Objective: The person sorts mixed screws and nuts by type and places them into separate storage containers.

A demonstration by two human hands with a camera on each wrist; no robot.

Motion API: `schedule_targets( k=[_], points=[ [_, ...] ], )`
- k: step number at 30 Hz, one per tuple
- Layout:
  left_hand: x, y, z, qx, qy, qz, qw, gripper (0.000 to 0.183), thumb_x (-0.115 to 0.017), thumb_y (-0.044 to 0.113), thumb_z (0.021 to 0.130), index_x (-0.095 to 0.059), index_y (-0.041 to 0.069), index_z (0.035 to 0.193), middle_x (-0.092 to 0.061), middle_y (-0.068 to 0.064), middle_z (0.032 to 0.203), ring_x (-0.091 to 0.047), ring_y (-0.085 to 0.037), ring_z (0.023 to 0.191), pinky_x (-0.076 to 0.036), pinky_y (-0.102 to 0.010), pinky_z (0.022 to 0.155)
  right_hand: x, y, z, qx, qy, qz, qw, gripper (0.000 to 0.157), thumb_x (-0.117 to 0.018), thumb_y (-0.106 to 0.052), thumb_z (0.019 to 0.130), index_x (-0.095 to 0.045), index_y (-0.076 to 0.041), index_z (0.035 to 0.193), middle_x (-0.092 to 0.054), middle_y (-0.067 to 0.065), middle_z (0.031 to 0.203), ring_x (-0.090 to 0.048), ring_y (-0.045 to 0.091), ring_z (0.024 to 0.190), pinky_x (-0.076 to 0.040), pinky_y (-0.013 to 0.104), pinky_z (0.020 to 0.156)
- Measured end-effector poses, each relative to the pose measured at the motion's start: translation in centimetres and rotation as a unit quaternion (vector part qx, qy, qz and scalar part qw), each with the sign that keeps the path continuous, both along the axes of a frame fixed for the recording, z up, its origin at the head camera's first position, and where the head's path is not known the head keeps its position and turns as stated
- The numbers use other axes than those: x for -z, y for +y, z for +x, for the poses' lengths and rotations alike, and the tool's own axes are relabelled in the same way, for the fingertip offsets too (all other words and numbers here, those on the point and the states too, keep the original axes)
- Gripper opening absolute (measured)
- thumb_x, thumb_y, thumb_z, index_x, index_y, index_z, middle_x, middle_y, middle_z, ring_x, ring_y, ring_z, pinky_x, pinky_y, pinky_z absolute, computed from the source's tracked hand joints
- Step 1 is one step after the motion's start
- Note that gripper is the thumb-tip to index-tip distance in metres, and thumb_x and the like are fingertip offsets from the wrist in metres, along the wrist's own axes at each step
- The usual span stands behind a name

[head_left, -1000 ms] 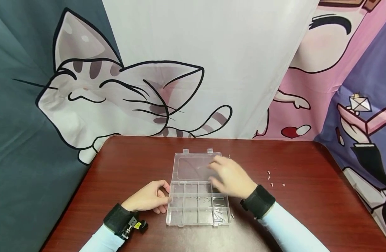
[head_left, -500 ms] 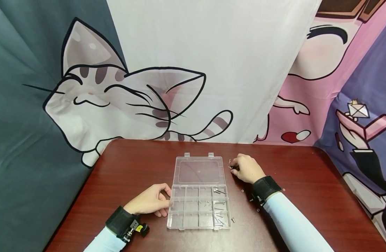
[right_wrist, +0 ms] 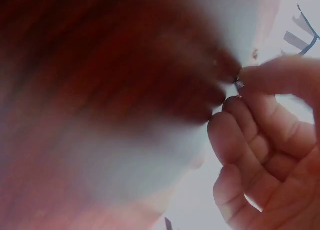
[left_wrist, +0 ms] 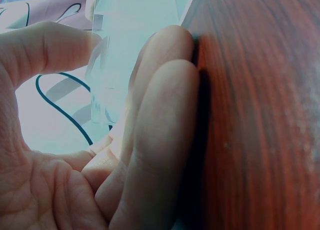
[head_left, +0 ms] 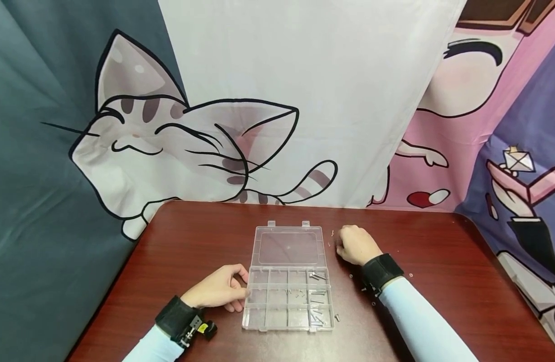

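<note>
A clear plastic compartment box (head_left: 286,246) lies open on the table, its lid folded back. My left hand (head_left: 218,289) holds its left edge; in the left wrist view the thumb meets the clear wall (left_wrist: 112,65) and the other fingers lie along the side near the table. Several silver screws (head_left: 317,276) fill the right-hand compartments, and tiny ones (head_left: 297,294) lie in the middle. Right of the lid, my right hand (head_left: 359,245) is down at the tabletop. Between its thumb and index finger the right wrist view shows a small shiny screw (right_wrist: 239,84), mostly covered.
Small loose screws (head_left: 332,233) lie beside the lid, left of the right hand. Another screw (head_left: 337,318) is by the box's lower right corner. Tiny rings (head_left: 351,276) are scattered on the brown table (head_left: 191,231). A printed cloth (head_left: 277,60) hangs behind.
My right hand has moved from above the box's upper right to the tabletop right of the lid. Screws in the upper right compartment now show. The left hand stays at the box's edge.
</note>
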State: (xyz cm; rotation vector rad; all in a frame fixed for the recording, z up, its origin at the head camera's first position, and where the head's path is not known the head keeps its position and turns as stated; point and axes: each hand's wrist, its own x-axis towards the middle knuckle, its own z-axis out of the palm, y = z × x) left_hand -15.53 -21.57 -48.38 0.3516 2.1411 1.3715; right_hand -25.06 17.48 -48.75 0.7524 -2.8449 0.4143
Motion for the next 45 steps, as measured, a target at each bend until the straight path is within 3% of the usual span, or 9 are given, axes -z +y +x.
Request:
schedule_targets(
  k=[6,11,14,19,23,28,36,45],
  points=[
    [0.3,0.1,0.1,0.006,0.001,-0.002,1.0000,0.036,-0.069,0.024,0.090,-0.052,-0.001,0.110,-0.068,-0.018,0.071,-0.068,-0.030,0.061,-0.056,-0.040,0.052,0.3,0.6,1.2,0.013,-0.036,0.009,0.999,0.021,-0.070,-0.016,0.062,-0.052,-0.024,0.057,-0.047,-0.011,0.056,-0.045,0.011,0.052,-0.040,0.029,0.049],
    [0.2,0.1,0.2,0.004,0.003,-0.002,1.0000,0.037,-0.069,0.025,0.089,-0.052,-0.001,0.109,-0.068,-0.017,0.071,-0.068,-0.029,0.061,-0.056,-0.040,0.052,-0.9,0.5,2.4,0.013,-0.024,-0.060,0.998,0.020,-0.070,-0.011,0.062,-0.055,-0.025,0.065,-0.047,-0.015,0.058,-0.045,0.008,0.056,-0.040,0.027,0.050],
    [0.1,0.0,0.2,0.002,0.005,-0.001,1.0000,0.037,-0.069,0.025,0.089,-0.052,-0.001,0.109,-0.068,-0.016,0.070,-0.068,-0.029,0.060,-0.056,-0.041,0.051,-1.9,-0.5,3.3,-0.012,0.005,-0.119,0.993,0.022,-0.069,-0.008,0.063,-0.057,-0.026,0.068,-0.050,-0.017,0.060,-0.047,0.003,0.055,-0.041,0.023,0.051],
    [-0.2,0.0,0.1,0.002,0.007,-0.003,1.0000,0.037,-0.069,0.024,0.089,-0.052,-0.002,0.110,-0.068,-0.017,0.071,-0.068,-0.030,0.061,-0.056,-0.041,0.052,-3.3,-3.5,5.5,-0.108,0.023,-0.175,0.978,0.024,-0.066,-0.002,0.064,-0.058,-0.024,0.070,-0.055,-0.016,0.067,-0.052,-0.001,0.058,-0.045,0.015,0.054],
    [-0.2,0.0,0.1,-0.002,0.004,-0.004,1.0000,0.037,-0.069,0.023,0.089,-0.052,-0.002,0.111,-0.067,-0.016,0.071,-0.068,-0.029,0.061,-0.056,-0.041,0.052,-4.1,-6.1,7.1,-0.182,0.035,-0.165,0.969,0.024,-0.066,-0.001,0.063,-0.060,-0.021,0.072,-0.054,-0.014,0.070,-0.051,-0.002,0.061,-0.042,0.011,0.056],
    [0.0,0.0,0.1,-0.003,0.000,-0.002,1.0000,0.037,-0.069,0.022,0.090,-0.052,-0.002,0.113,-0.068,-0.017,0.072,-0.068,-0.030,0.061,-0.057,-0.041,0.053,-4.9,-8.9,8.5,-0.224,0.035,-0.142,0.964,0.023,-0.066,-0.001,0.062,-0.059,-0.019,0.074,-0.051,-0.012,0.071,-0.047,-0.001,0.062,-0.037,0.009,0.056],
    [0.0,0.1,0.0,-0.007,-0.001,0.002,1.0000,0.036,-0.068,0.021,0.090,-0.051,-0.002,0.113,-0.067,-0.017,0.070,-0.068,-0.030,0.060,-0.056,-0.041,0.052,-6.1,-11.7,9.2,-0.259,0.024,-0.119,0.958,0.021,-0.067,-0.002,0.065,-0.060,-0.020,0.076,-0.049,-0.012,0.075,-0.045,-0.002,0.064,-0.036,0.007,0.056],
    [-0.2,0.1,0.1,-0.006,-0.003,0.003,1.0000,0.036,-0.067,0.020,0.090,-0.051,-0.002,0.112,-0.068,-0.018,0.071,-0.068,-0.030,0.060,-0.056,-0.041,0.051,-6.8,-12.8,9.5,-0.268,0.024,-0.100,0.958,0.020,-0.066,-0.002,0.068,-0.061,-0.018,0.077,-0.048,-0.012,0.075,-0.043,-0.003,0.063,-0.035,0.008,0.055]
  ],
)
